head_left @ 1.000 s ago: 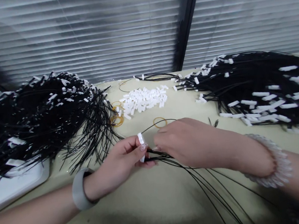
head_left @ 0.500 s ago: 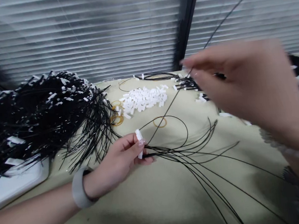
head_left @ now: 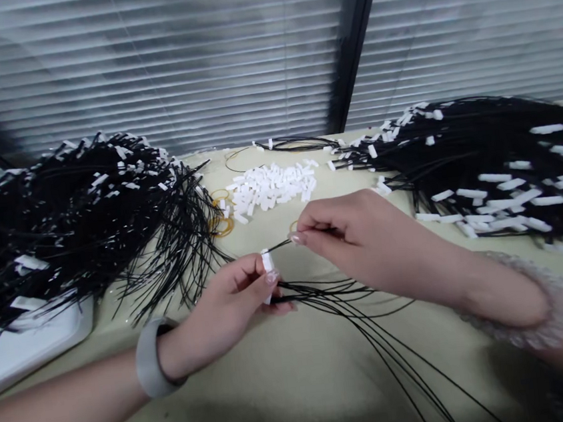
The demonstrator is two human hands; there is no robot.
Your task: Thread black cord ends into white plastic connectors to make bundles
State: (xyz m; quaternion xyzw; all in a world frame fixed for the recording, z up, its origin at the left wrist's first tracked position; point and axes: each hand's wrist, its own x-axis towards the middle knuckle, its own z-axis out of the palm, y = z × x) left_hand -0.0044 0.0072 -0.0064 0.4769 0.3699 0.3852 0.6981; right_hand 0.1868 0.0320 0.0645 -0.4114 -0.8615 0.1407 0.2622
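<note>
Between thumb and fingers, my left hand [head_left: 232,293] pinches a white plastic connector [head_left: 267,261] held upright. A bunch of thin black wires [head_left: 340,292] runs out from it to the right and fans down toward the table's front. My right hand [head_left: 349,231] is closed in a pinch just right of the connector. It grips a black wire [head_left: 279,244] whose visible stretch reaches the connector's upper part. The rest of that wire is hidden behind my right fingers.
White connectors [head_left: 273,186] lie in a loose pile behind my hands, beside yellow rubber bands [head_left: 221,227]. A heap of black wires [head_left: 62,227] with white ends rests over a white tray [head_left: 68,334] at left. Another wire heap [head_left: 480,143] lies at right. Window blinds [head_left: 155,63] stand behind.
My right hand has come down and in from the raised upper right, where it held a long wire stretched upward, to beside the connector. My left hand has barely moved.
</note>
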